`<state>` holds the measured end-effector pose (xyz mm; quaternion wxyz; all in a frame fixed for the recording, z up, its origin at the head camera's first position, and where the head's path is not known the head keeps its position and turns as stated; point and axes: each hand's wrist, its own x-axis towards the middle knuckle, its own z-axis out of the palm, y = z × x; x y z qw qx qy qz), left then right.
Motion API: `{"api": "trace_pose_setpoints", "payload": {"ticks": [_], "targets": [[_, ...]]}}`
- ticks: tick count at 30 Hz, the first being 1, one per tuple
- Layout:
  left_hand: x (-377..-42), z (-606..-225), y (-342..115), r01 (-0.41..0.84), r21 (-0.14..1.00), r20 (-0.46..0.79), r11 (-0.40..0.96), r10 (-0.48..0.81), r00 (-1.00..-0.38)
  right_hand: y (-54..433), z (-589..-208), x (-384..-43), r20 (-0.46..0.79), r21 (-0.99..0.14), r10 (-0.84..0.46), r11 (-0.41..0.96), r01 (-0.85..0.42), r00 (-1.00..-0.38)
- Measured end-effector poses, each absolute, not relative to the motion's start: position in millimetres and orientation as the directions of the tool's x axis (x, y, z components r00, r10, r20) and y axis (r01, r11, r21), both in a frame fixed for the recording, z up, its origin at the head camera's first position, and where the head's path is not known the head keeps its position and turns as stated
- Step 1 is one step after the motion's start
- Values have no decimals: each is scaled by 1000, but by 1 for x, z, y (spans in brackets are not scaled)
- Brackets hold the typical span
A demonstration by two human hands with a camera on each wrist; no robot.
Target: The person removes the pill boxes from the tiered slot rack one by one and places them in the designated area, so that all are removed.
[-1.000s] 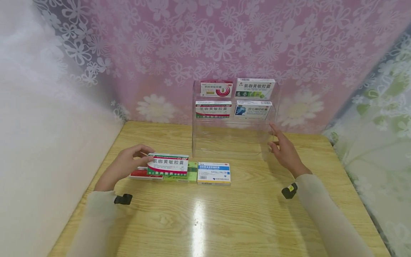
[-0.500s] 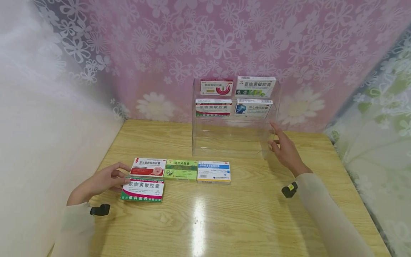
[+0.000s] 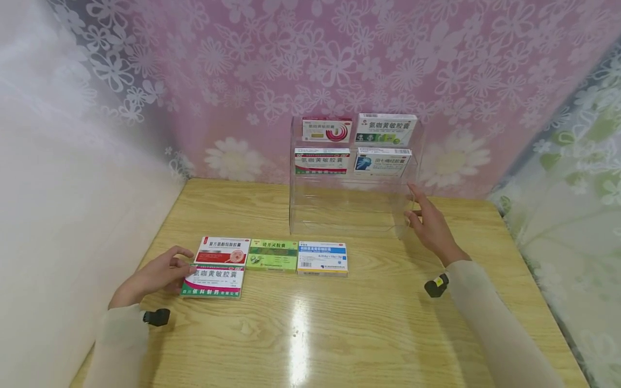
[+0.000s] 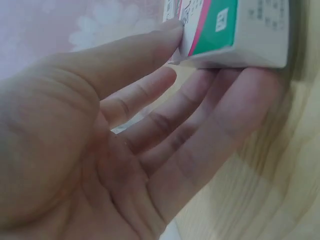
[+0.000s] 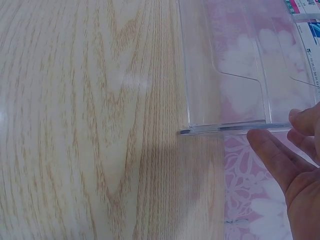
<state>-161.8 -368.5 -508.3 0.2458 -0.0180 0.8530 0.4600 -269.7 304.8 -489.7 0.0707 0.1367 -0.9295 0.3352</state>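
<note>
Near the table's left side, my left hand [image 3: 160, 275] pinches the left end of a white, green and red medicine box [image 3: 213, 281]. The left wrist view has the thumb on the printed face and fingers against the box's end. This box lies just in front of a red-and-white medicine box [image 3: 223, 251]; whether it fully touches the table is unclear. My right hand [image 3: 436, 231] holds the right side edge of a clear plastic display rack [image 3: 349, 210], thumb and index finger at the side panel [image 5: 225, 128]. Several medicine boxes stand in the rack's upper two tiers.
A green medicine box [image 3: 273, 255] and a blue-and-white medicine box [image 3: 322, 258] continue the row in front of the rack. The wooden table [image 3: 368, 334] meets a flowered pink backdrop [image 3: 242, 91] behind and a white wall [image 3: 73, 215] at left.
My left hand has carried the green-and-red box left and toward me, off the row, uncovering the red and green boxes; lately it edged back slightly. The right hand stays at the rack.
</note>
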Motion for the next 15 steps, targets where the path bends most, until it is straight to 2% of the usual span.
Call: {"api": "trace_pose_setpoints", "payload": {"ticks": [7,9,15], "targets": [[-162,-509,-365,-224,749,-409,624,169,-897,305,-490,-270,225,-597,-206,743,-302,-952],[-162,-509,-364,-184,715,-383,674,157,-910,305,-490,-270,225,-597,-207,743,-303,-952],[-172,-501,-345,-36,608,-171,793,86,-982,304,-491,-270,230,-598,-206,741,-305,-951]]}}
